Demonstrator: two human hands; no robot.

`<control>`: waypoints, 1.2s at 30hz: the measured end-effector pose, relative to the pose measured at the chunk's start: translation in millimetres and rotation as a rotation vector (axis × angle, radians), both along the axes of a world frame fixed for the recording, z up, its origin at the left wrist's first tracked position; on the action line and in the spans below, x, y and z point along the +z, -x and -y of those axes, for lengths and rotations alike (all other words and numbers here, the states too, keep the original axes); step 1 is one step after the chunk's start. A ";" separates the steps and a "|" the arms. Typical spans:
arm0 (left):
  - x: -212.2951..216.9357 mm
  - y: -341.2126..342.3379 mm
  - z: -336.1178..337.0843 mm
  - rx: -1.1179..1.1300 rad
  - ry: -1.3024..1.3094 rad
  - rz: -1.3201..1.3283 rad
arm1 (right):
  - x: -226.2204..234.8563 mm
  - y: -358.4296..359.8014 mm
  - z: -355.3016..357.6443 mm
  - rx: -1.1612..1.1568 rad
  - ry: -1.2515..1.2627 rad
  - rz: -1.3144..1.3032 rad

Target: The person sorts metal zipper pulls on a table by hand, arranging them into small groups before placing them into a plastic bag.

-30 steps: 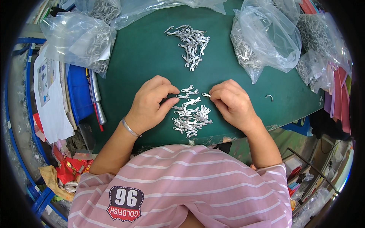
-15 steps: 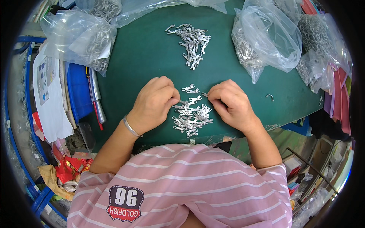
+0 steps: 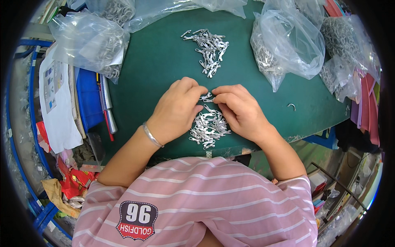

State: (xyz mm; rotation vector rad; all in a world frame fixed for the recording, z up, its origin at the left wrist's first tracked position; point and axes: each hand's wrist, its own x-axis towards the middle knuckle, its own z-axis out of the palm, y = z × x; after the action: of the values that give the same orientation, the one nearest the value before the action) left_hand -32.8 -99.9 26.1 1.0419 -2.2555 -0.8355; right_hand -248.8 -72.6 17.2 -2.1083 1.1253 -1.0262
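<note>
My left hand (image 3: 175, 110) reaches in over small silver metal clasps, palm down. Its index finger stretches to two clasps (image 3: 206, 97), while the thumb stays apart from it, lower down. From the other side my right hand (image 3: 243, 113) brings its fingertips up against the same two clasps, fingers spread and partly bent. Nothing shows gripped in either hand, though the undersides of the fingers are hidden. Just below, between the hands, lies a loose pile of like clasps (image 3: 209, 129). A second pile (image 3: 212, 47) of them lies farther off on the green table (image 3: 160, 53).
Clear plastic bags of metal rings (image 3: 92, 45) stand at the far left. More bags (image 3: 284, 45) of metal parts are at the far right. Pens (image 3: 108, 103) and a blue tray (image 3: 88, 99) line the left edge. A curved metal piece (image 3: 291, 106) lies at right.
Both hands have moved inward and slightly up, meeting at the upper clasps. The clasp pinched in my right hand no longer shows there.
</note>
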 end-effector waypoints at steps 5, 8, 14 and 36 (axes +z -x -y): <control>-4.8 -10.3 -9.9 -0.184 -0.029 0.044 | 1.9 7.3 -7.8 0.215 -0.112 -0.015; -1.7 -16.5 -2.9 -0.161 -0.063 -0.014 | 5.0 11.5 1.3 0.209 -0.047 -0.045; -10.9 14.6 30.4 0.161 0.242 -0.017 | 5.2 -0.4 44.6 0.036 0.115 -0.181; -17.8 1.9 17.8 0.099 0.098 -0.082 | -1.2 7.8 26.4 -0.057 0.085 -0.193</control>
State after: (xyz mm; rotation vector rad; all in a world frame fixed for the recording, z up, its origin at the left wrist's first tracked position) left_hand -34.7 -117.7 8.3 1.0461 -2.1354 -0.7065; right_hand -256.6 -98.9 16.0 -2.2941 1.2600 -0.9266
